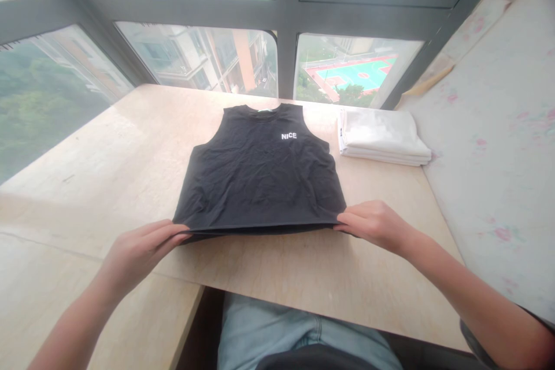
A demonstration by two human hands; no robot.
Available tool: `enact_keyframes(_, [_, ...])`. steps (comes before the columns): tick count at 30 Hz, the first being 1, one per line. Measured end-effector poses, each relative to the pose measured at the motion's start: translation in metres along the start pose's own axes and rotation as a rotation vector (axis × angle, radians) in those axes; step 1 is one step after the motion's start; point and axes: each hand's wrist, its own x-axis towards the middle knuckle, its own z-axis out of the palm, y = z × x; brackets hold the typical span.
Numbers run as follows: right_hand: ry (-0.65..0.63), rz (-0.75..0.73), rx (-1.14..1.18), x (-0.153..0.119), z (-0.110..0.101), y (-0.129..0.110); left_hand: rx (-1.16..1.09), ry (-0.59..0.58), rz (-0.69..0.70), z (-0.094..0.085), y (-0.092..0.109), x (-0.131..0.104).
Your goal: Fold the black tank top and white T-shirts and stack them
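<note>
A black sleeveless shirt with white "NICE" lettering lies spread out front side up, its neckline toward the window and its hem toward me. My left hand pinches the hem at its left corner. At the right corner, my right hand grips the hem between thumb and fingers. The hem is pulled straight between both hands and looks slightly raised, with the back layer showing just beneath it.
White folded cloths sit stacked on the pale stone-like surface, right of the shirt. Grey window frames border the far side. A flowered wall stands on the right. My legs in light jeans are below the near edge.
</note>
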Motion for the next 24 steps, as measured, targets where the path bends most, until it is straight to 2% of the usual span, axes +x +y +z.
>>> enact_keyframes(3, [-0.067,-0.066,-0.018,0.001,0.001,0.001,0.005,-0.013,0.005,-0.001,0.0,0.001])
enact_keyframes(7, [-0.104,-0.012,-0.06,0.0,0.006,0.002,0.014,-0.012,0.014,-0.001,0.001,0.001])
enact_keyframes(11, [-0.035,0.156,-0.097,-0.003,0.016,0.001,0.004,-0.005,0.041,-0.002,0.003,0.002])
enact_keyframes(14, [0.044,0.243,-0.118,-0.006,0.018,0.001,0.011,-0.018,0.012,-0.006,0.004,0.003])
enact_keyframes(16, [0.064,0.243,-0.125,-0.006,0.014,0.003,0.035,-0.011,-0.014,-0.01,0.003,0.001])
enact_keyframes(20, [0.074,0.146,-0.122,-0.002,-0.003,0.011,0.137,0.032,-0.056,-0.017,0.002,-0.003])
enact_keyframes(24, [0.147,0.153,-0.11,0.007,-0.012,0.012,0.39,0.098,-0.163,-0.013,0.014,0.001])
